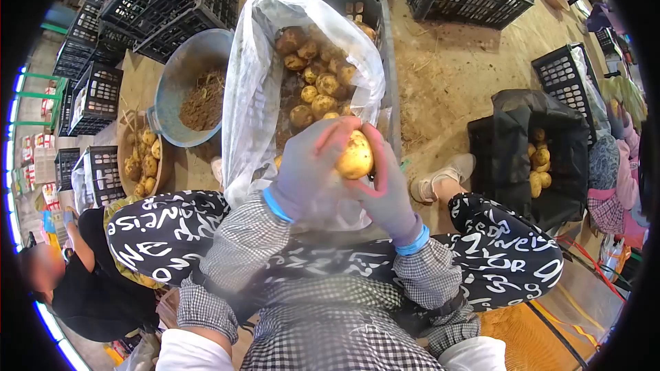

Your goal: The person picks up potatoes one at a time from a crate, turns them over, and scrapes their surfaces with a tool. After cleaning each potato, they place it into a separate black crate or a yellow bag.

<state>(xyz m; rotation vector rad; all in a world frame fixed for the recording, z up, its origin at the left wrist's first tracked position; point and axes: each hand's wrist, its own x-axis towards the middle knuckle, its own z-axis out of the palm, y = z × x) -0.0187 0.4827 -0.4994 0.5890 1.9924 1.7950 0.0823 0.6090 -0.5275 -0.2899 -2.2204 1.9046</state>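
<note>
A round yellow potato (357, 156) is held between my two gloved hands, over the near end of a crate. My left hand (306, 165) covers its left side with closed fingers. My right hand (386, 189) grips it from the right, thumb below and fingers behind. Both gloves are grey with pinkish fingers and blue cuffs. Beneath my hands, the dark plastic crate (390, 48) is lined with a translucent white plastic bag (247, 89). Several soil-marked potatoes (323, 89) lie inside; my hands hide the nearest part.
Left of the crate stand a blue tub (165, 106) with soil and a basket (126, 165) of potatoes. A black-lined crate (505, 120) with potatoes is at right. Stacked black crates (165, 0) stand at far left. Other people (89, 282) sit at both sides.
</note>
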